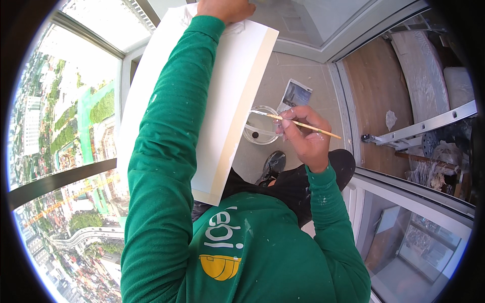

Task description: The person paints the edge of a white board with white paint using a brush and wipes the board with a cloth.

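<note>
The right hand (309, 141) is clamped on a thin wooden paintbrush (322, 131), pinching its handle between thumb and fingers. The bristles point left, close to the taped right edge of a white panel (227, 86); whether they touch it cannot be told. The panel lies slanted on the left, its near end by the person's lap, with beige tape (242, 117) along the right and near edges. The left hand (222, 9) is over the panel's far end, by some crumpled white material (235, 27); the frame cuts it off, so I cannot tell whether its fingers are together or apart. Below the brush, a round clear tub (258, 142) stands on the tiled floor (308, 68), beside a printed sheet (297, 95). A dark shoe (274, 162) is nearer, and a metal ladder (429, 122) lies far right behind glass.
</note>
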{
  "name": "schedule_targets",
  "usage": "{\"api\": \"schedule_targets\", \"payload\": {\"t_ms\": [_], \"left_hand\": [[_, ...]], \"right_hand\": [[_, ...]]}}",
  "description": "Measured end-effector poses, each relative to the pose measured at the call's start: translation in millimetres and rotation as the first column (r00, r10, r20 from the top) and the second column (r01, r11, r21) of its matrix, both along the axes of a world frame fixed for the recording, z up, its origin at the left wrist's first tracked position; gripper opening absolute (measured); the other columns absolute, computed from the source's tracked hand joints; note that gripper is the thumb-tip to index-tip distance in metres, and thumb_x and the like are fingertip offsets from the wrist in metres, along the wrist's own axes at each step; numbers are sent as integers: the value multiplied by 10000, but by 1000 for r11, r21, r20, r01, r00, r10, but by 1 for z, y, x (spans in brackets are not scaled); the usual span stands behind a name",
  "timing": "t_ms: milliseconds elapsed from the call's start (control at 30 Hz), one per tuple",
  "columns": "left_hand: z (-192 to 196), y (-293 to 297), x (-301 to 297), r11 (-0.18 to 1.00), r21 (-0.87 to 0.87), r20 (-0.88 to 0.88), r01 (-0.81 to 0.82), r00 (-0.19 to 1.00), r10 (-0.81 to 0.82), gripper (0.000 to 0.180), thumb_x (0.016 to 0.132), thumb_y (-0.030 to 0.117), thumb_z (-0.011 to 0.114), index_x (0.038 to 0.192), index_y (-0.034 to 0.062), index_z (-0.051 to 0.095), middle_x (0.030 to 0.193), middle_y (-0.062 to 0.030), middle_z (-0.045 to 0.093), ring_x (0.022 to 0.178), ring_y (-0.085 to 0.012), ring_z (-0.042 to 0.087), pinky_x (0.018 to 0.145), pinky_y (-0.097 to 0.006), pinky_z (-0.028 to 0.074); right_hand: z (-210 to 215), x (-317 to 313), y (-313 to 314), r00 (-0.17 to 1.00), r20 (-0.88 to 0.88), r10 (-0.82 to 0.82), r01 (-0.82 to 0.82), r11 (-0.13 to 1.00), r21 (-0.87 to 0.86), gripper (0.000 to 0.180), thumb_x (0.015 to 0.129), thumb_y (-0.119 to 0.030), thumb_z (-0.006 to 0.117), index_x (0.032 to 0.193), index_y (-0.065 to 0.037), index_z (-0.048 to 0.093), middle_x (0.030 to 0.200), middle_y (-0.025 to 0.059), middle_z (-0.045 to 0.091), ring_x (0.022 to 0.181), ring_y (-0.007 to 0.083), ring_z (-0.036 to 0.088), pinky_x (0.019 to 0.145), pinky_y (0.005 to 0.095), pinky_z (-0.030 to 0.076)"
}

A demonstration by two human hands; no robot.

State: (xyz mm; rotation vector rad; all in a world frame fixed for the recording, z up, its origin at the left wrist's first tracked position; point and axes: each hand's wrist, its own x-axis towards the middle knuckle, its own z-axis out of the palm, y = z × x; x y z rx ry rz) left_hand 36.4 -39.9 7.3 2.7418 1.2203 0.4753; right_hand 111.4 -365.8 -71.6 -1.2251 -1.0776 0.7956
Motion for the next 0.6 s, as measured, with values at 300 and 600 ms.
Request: {"api": "schedule_targets", "payload": {"t_ms": [300, 600], "left_hand": [[2, -2, -1, 1000, -19, 6, 11, 1000, -11, 339, 882, 257, 656, 980, -47, 770, 1015, -264, 752, 987, -424, 731, 902, -501, 576], [1, -2, 1, 1000, -6, 17, 8, 1000, -8, 336, 877, 262, 655, 967, -40, 775, 1004, -267, 752, 979, -425, 734, 890, -503, 581]], "right_hand": [[2, -8, -1, 985, 150, -88, 75, 993, 90, 83, 906, 21, 693, 984, 31, 667, 890, 129, 755, 797, 185, 770, 720, 300, 615], [6, -11, -11, 988, 152, 16, -24, 998, 50, 89, 886, 4, 708, 965, 20, 672, 847, 114, 757, 786, 184, 771, 710, 290, 609]]}}
